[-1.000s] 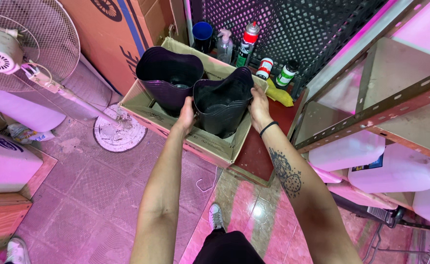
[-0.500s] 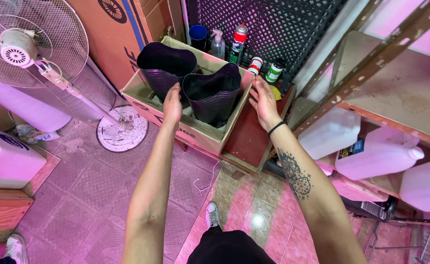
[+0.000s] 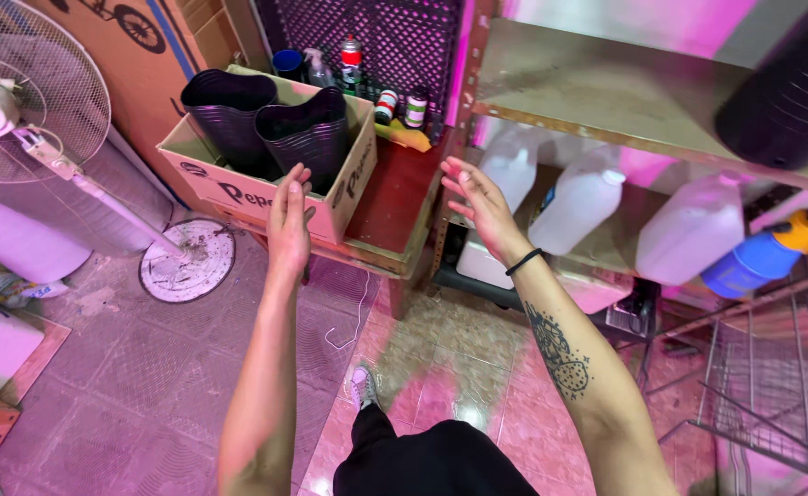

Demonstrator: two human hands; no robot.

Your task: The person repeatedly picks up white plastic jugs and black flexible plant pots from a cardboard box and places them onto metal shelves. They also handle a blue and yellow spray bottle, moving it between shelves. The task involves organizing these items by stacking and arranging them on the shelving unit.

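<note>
Black plastic pots [image 3: 308, 138] upright in an open cardboard box [image 3: 344, 188], both hands raised empty in front of it.

Left hand [image 3: 289, 216] held palm inward just short of the box's near corner, fingers [image 3: 296, 181] straight and loosely together, gripping nothing. Right hand [image 3: 477, 197] level with it and well apart, fingers [image 3: 456, 173] spread and slightly curled, also empty; black band at the wrist, tattoo on the forearm. Two stacks of ribbed pots side by side inside the box, rims above its walls, untouched. Box seated on a low red-topped counter [image 3: 395, 188], with spray cans [image 3: 352, 60] behind it against a dark lattice panel. White jugs [image 3: 583, 202] on the lower metal shelf to the right, a blue-and-yellow sprayer [image 3: 762, 253] beside them. Standing fan [image 3: 28, 101] at left on the tiled floor.
</note>
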